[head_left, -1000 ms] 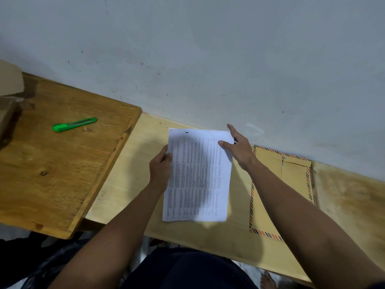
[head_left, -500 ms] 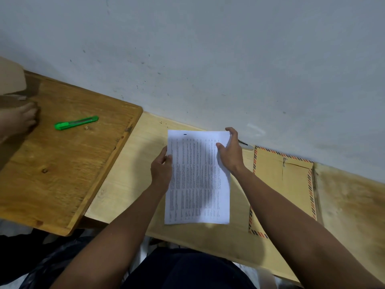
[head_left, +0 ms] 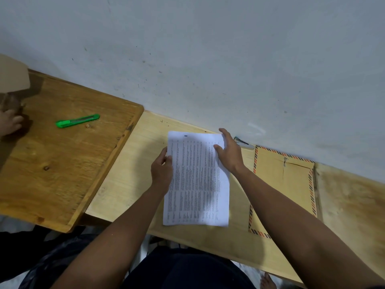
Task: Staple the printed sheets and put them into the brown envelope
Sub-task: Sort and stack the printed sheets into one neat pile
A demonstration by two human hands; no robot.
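Note:
The printed sheets [head_left: 196,182] lie as a white stack with dense text on the pale wooden table [head_left: 129,176]. My left hand [head_left: 161,171] grips the stack's left edge, thumb on top. My right hand [head_left: 229,154] rests on the upper right corner with fingers spread over the paper. The brown envelope [head_left: 287,182], edged with red and dark stripes, lies flat just right of the sheets, partly under my right forearm. A stapler [head_left: 243,142] lies against the wall beyond my right hand, only partly visible.
A darker wooden tray-like board [head_left: 62,163] overlaps the table's left end and holds a green utility knife [head_left: 77,120]. Another person's hand [head_left: 10,122] and a cardboard piece [head_left: 12,75] sit at the far left. The grey wall [head_left: 208,59] runs close behind the table.
My right hand has slid left from the sheets' right edge onto their top right corner, uncovering the stapler. Another person's hand has come into view at the far left.

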